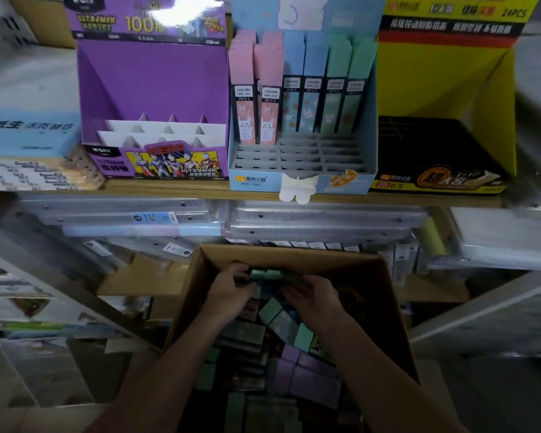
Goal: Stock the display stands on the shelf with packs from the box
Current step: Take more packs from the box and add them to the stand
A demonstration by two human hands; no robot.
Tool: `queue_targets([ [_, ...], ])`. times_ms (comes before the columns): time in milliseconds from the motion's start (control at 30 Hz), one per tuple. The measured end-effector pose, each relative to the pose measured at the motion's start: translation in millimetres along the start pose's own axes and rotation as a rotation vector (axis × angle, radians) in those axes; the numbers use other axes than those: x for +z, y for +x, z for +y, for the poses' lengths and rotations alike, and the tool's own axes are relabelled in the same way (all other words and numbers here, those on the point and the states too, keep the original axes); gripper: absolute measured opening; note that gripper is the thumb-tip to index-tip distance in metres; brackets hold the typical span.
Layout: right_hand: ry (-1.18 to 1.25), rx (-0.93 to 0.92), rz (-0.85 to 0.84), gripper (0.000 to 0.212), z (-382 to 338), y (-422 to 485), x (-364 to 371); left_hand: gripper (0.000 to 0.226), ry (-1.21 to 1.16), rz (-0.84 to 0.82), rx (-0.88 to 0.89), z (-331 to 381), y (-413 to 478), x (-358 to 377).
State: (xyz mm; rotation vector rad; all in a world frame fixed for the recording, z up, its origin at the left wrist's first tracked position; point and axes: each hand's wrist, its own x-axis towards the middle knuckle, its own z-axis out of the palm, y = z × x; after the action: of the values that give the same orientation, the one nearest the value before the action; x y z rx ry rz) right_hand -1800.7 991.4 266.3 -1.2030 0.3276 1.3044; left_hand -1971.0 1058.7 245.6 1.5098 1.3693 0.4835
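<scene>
**Purple display stand** [152, 89]: on the shelf [169, 188], well above and to the left of my left hand; white dividers cross its lower front.

**Box** [196, 292]: open cardboard, below the shelf; both my forearms reach into it, and its left wall rises just beside my left hand.

**Left hand** [231, 289]: inside the box near its far wall, fingers curled round the mint-green packs [264, 274], which lie between my two hands.

**Blue display stand** [300, 179]: on the shelf straight above my hands. Its back row holds upright pink packs [256, 114], blue packs [300, 89] and green packs [344, 89]; a grid of slots lies in front of them.

**Right hand** [313, 295]: just right of the mint-green packs, fingers bent toward them. The dim light hides whether it grips them, so I cannot tell.

**Loose packs**: more green ones lie tilted under my right hand, and purple packs [306, 373] lie nearer me, under my right forearm.

**Yellow display stand** [444, 82]: on the shelf, above and to the right of my right hand, with a black tray inside.
</scene>
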Motion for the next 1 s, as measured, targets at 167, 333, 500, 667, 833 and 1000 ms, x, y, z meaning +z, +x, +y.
queue_targets([
  [167, -0.045, -0.018, -0.006, 0.03, 3.5, -1.2, 5.4, 0.025, 0.002, -0.003, 0.035, 9.2, -6.4, 2.8],
  [333, -0.098, -0.017, 0.007, 0.03, 2.4, -5.8, 7.2, 0.004, 0.044, -0.044, 0.141, 24.9, -21.7, 6.2],
  [500, -0.183, -0.031, 0.036, 0.042, 2.5, -6.9, 2.7, 0.011, 0.067, -0.074, 0.206, 30.8, -40.4, 8.0],
  [667, -0.283, -0.018, -0.043, 0.037, 3.9, -6.1, -6.4, 0.024, -0.079, -0.092, 0.113, 27.3, -55.3, 4.0],
  [833, -0.333, -0.011, -0.264, 0.016, 10.7, -14.2, -15.1, 0.004, -0.299, 0.028, -0.09, 19.8, -63.0, 9.2],
  [1000, -0.375, -0.044, -0.343, 0.014, 19.3, -29.0, -17.0, 0.013, -0.238, -0.022, 0.032, 17.5, -74.0, 13.0],
])
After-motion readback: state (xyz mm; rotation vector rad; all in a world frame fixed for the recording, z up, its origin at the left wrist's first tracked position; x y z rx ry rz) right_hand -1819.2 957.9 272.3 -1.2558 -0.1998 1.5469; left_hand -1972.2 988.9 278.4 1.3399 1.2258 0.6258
